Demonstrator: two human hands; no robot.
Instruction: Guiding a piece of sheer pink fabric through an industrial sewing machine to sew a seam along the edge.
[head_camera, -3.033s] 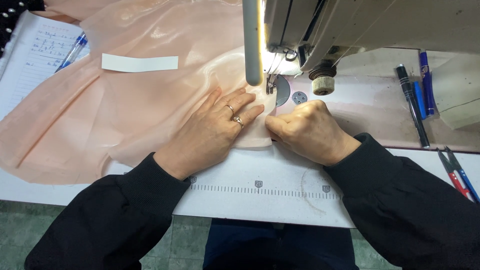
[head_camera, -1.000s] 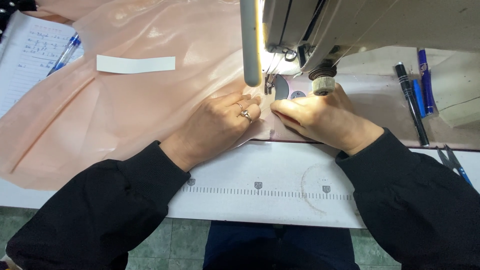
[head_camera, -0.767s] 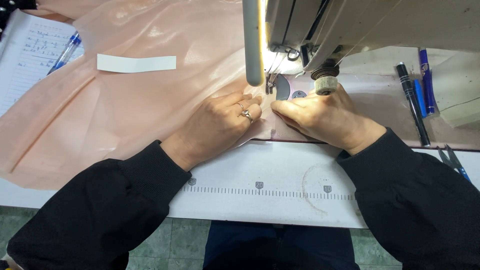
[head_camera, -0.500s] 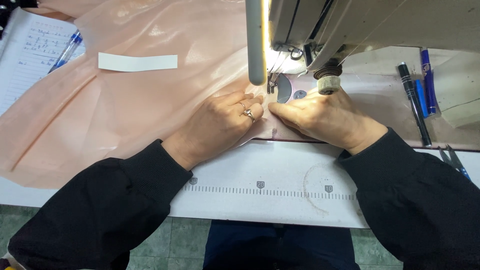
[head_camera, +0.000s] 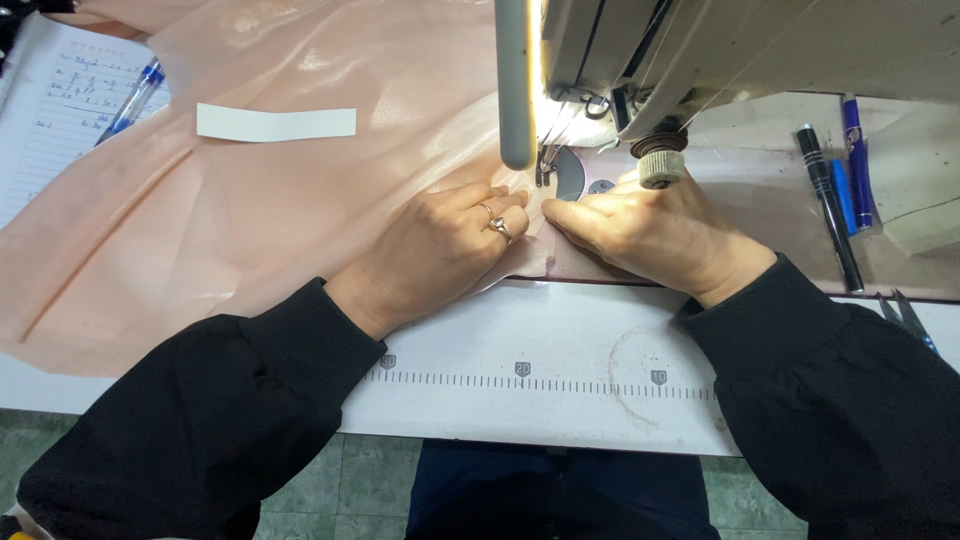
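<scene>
A sheet of shiny peach fabric (head_camera: 250, 210) spreads over the left half of the sewing table. My left hand (head_camera: 445, 245), with two rings on it, lies flat on the fabric's edge just left of the presser foot (head_camera: 545, 165). My right hand (head_camera: 665, 235) rests on the fabric edge right of the needle, its fingertips pointing left and almost meeting those of the left hand. Both hands press the cloth down beneath the sewing machine head (head_camera: 740, 50). The needle itself is hidden behind the machine's white post (head_camera: 516, 90).
A white strip (head_camera: 276, 122) lies on the fabric at upper left. A lined notebook with a blue pen (head_camera: 130, 100) is at far left. Pens (head_camera: 828, 200) lie at the right, scissors (head_camera: 905, 315) by the right edge. A printed ruler (head_camera: 540, 378) runs along the table front.
Both hands have slid the fabric edge away from me toward the presser foot compared with three seconds ago; over the last second they have barely moved.
</scene>
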